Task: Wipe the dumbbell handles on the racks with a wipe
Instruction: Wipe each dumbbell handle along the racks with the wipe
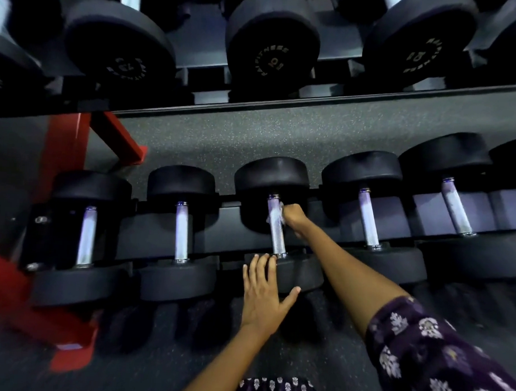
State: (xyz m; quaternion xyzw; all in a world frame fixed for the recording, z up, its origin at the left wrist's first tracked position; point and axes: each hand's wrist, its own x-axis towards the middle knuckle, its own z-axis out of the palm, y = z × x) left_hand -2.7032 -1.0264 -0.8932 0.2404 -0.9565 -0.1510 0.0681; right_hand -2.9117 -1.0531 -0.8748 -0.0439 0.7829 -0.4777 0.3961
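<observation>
Several black dumbbells with silver handles lie side by side on the lower rack tier. My right hand (292, 217) grips a small white wipe (275, 215) against the upper part of the middle dumbbell's handle (277, 237). My left hand (263, 295) rests flat, fingers spread, on that dumbbell's near black head (302, 274). Other handles stand to the left (181, 232) and to the right (368, 218).
An upper rack tier holds several larger black dumbbells (271, 40). The red rack frame (62, 165) runs down the left side to a foot (70, 355) on the speckled grey floor (282, 137). More dumbbells continue to the right.
</observation>
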